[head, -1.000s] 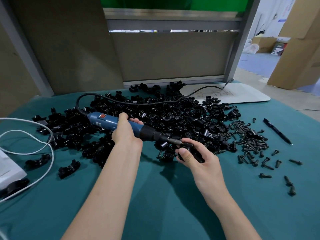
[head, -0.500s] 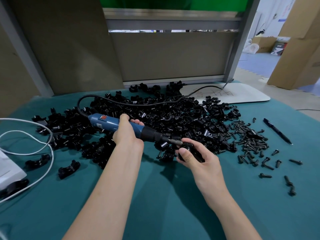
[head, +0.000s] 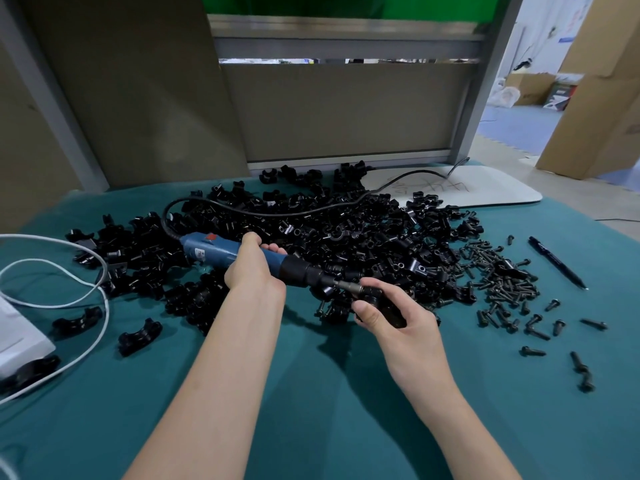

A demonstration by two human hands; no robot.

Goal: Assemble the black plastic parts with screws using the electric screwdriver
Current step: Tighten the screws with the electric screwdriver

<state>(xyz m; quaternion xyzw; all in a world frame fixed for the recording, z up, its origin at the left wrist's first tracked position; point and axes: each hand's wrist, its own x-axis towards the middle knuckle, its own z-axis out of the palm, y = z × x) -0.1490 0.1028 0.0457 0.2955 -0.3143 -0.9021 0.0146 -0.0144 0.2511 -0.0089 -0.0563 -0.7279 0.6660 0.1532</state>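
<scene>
At table centre, before the parts pile (head: pixel 311 237): black plastic part (head: pixel 389 308), small, light, rigid, gripped by right hand (head: pixel 398 317) at its sides; left hand (head: pixel 254 268) wrapped round electric screwdriver (head: pixel 242 254), bit against part.

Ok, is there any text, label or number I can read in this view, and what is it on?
No text here is legible.
On the blue electric screwdriver, a white sticker: print too small to read.
On the flat white board: black handwritten scrawl, not legible.
On the far wall, a small blue sign: blurred.
On the floor behind, a dark printed box: blurred.
</scene>
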